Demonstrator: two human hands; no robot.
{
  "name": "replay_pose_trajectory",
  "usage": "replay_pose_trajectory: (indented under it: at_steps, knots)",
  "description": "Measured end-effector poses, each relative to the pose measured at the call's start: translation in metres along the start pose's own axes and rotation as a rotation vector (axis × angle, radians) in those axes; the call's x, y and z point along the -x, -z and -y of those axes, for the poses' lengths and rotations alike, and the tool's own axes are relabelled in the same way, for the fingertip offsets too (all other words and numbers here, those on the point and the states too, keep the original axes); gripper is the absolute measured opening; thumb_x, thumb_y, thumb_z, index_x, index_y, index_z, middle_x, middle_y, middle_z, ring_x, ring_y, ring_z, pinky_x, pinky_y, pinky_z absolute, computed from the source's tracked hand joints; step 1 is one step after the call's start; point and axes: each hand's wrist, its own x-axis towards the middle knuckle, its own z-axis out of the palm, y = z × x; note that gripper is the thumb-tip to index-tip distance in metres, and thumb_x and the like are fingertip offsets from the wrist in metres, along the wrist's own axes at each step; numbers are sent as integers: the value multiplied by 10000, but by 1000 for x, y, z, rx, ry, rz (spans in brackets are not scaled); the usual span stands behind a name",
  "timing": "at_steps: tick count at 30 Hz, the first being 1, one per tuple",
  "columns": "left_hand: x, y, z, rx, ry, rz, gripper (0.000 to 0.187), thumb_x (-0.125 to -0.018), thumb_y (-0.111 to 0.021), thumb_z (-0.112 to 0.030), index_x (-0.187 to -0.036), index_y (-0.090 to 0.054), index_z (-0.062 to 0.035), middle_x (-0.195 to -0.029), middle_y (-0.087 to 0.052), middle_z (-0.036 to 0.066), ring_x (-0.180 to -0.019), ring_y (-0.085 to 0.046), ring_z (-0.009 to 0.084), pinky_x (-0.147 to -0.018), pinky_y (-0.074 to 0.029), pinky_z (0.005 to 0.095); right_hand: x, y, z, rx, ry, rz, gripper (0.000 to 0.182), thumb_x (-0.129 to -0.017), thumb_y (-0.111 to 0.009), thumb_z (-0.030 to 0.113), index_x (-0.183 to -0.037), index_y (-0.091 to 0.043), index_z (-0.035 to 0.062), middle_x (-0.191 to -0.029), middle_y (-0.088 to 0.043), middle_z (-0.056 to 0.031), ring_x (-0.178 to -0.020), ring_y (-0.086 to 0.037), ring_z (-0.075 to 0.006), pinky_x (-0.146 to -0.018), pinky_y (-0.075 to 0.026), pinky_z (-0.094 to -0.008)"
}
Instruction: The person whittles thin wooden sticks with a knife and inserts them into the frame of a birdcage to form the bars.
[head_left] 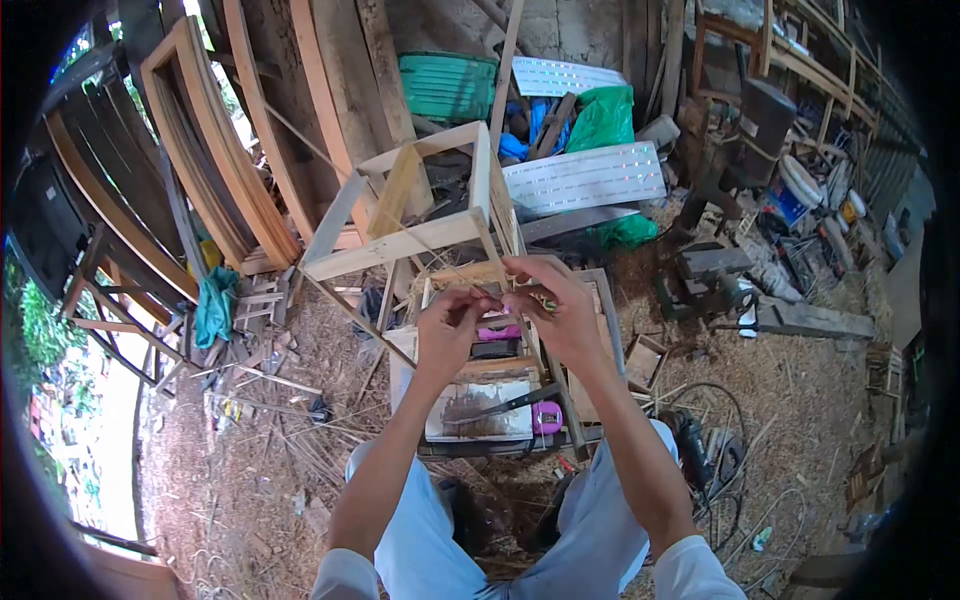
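Observation:
Close together over a low workbench, my left hand (449, 328) and my right hand (560, 308) are both closed in a pinch. Their fingertips nearly meet around something small, partly pinkish, that is too hidden to name. Just beyond them stands a box-like frame of pale wooden strips (400, 257), tilted. Below the hands, a knife with a dark handle (528, 399) lies across a worn whitish board (485, 424). A purple tape measure (546, 418) sits at the knife's handle end. Another purple item (499, 332) shows beneath the fingers.
Wood shavings and thin offcuts cover the floor (290, 440). Wooden door frames (205, 150) lean at the left. Patterned white panels (585, 180) and a green ribbed container (448, 85) are at the back. A cable (738, 420) curls beside a dark power tool (690, 440) at right.

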Motion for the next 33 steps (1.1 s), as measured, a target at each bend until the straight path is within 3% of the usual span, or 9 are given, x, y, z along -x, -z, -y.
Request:
replay_pose_trajectory:
  at_steps: [4, 6, 7, 12, 20, 22, 23, 25, 33]
  knots:
    - [-3, 7, -4, 114, 66, 10, 119, -886, -539, 70, -999, -568, 44, -910, -655, 122, -864, -661, 184, -794, -536, 296, 22, 8, -28, -204, -225, -94, 287, -852, -586, -69, -1131, -581, 2, -1009, -587, -82, -917, -606, -141, -782, -513, -252]
    - [0, 7, -3, 111, 45, 12, 122, -884, -558, 54, -1006, -566, 43, -905, -661, 120, -855, -661, 182, -793, -535, 294, 27, 17, -38, -71, -473, 291, 260, -861, -579, -52, -1116, -573, -6, -1011, -590, -81, -938, -601, -147, -786, -507, -262]
    - [3, 7, -2, 115, 55, 10, 122, -884, -558, 54, -1006, -566, 43, -905, -661, 120, -855, -661, 182, -793, -535, 294, 30, 17, -37, -70, -482, 295, 260, -861, -579, -52, -1116, -573, -6, -1011, -590, -81, -938, -601, -147, -786, -507, -262]
    - [14, -2, -5, -47, -7, 10, 104, -866, -609, 24, -969, -600, 40, -914, -671, 110, -861, -660, 157, -791, -528, 278, 36, 19, -25, -62, -464, 334, 222, -850, -592, -16, -1071, -599, -11, -909, -633, -107, -839, -624, -180, -696, -504, -304]
    - [9, -3, -2, 135, 19, 76, 157, -853, -592, 52, -1005, -619, 26, -938, -680, 91, -879, -665, 152, -809, -524, 270, 35, 18, -21, 203, -339, 414, 217, -809, -620, -25, -1026, -616, -16, -829, -622, -157, -731, -618, -238, -615, -467, -335]
    - [11, -5, -1, 122, 6, 59, 151, -854, -610, 24, -1003, -630, 12, -925, -687, 85, -875, -670, 145, -803, -524, 264, 36, 17, -17, 230, -297, 376, 160, -750, -639, -62, -892, -566, -44, -795, -589, -195, -723, -583, -356, -634, -441, -387]
    - [11, -5, -1, 114, -10, 65, 147, -856, -617, 8, -1002, -635, 7, -921, -689, 80, -872, -671, 141, -800, -522, 257, 36, 17, -17, 235, -300, 389, 160, -750, -639, -62, -892, -566, -44, -795, -589, -195, -723, -583, -356, -634, -441, -387]
    - [12, -7, -5, 80, -18, 65, 138, -854, -633, -21, -989, -646, 3, -915, -695, 73, -868, -673, 130, -794, -519, 245, 38, 18, -17, 277, -315, 394, 181, -823, -604, -28, -1004, -595, -22, -840, -623, -163, -754, -627, -245, -635, -487, -350]
    - [10, -7, -7, 64, -58, 81, 137, -842, -638, -10, -979, -650, 2, -910, -701, 82, -860, -682, 143, -787, -528, 252, 37, 19, -14, 318, -287, 403, 177, -820, -602, -24, -996, -588, -24, -849, -627, -172, -764, -621, -313, -642, -494, -359]
